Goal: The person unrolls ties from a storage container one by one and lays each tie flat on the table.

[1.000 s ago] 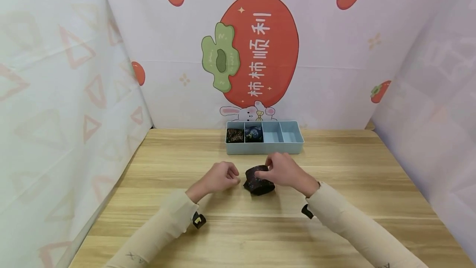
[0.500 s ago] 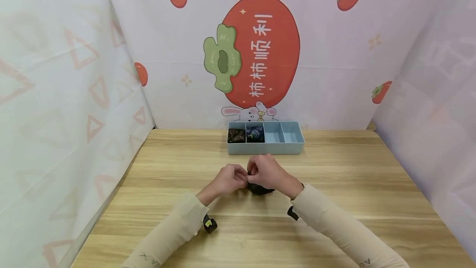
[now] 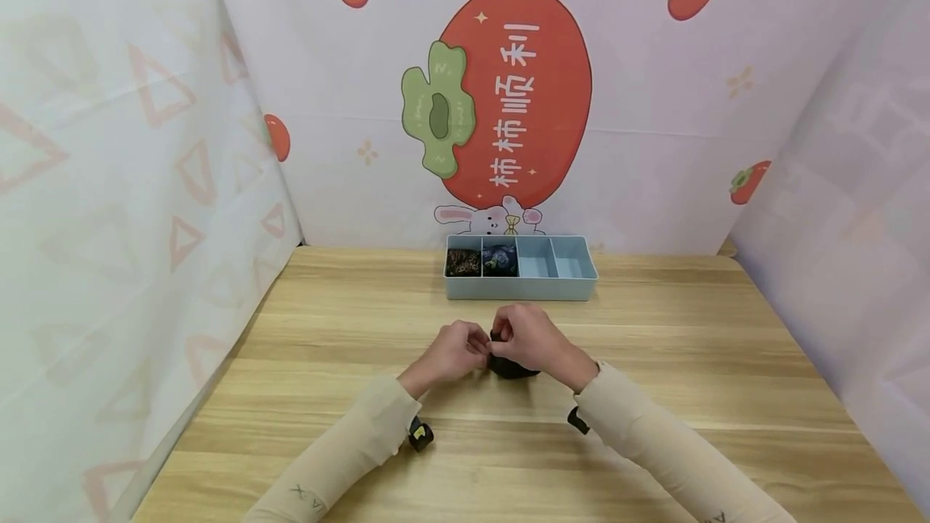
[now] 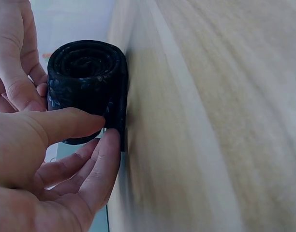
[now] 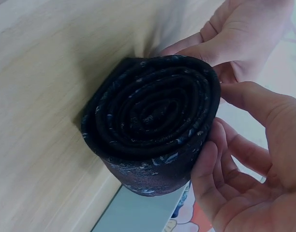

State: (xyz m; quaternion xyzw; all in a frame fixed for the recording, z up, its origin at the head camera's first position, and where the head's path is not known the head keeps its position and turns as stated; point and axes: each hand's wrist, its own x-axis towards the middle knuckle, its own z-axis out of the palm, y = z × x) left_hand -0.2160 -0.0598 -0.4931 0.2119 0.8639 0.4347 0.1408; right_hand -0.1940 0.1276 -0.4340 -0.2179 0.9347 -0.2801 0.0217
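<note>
A dark necktie with a small floral pattern, rolled into a coil (image 5: 153,159), stands on edge on the wooden table. My right hand (image 3: 529,337) holds the coil from its right side, thumb and fingertips against the outer layer. At the coil's left, my left hand (image 3: 456,352) pinches the tie's outer end between thumb and fingers, close to the tabletop in the left wrist view. The spiral of the rolled necktie (image 4: 85,65) shows there too. In the head view both hands cover most of the roll.
Behind the hands stands a light blue divided box (image 3: 519,289). Its two left compartments hold a brown-patterned roll (image 3: 463,262) and a blue-patterned roll (image 3: 500,260); the two right ones show bare bottoms. A printed cloth backdrop (image 3: 632,103) rises behind the table.
My right hand has moved left over the coil, and my left hand has come right to meet the tie's end. Over the last half second the hands have barely shifted.
</note>
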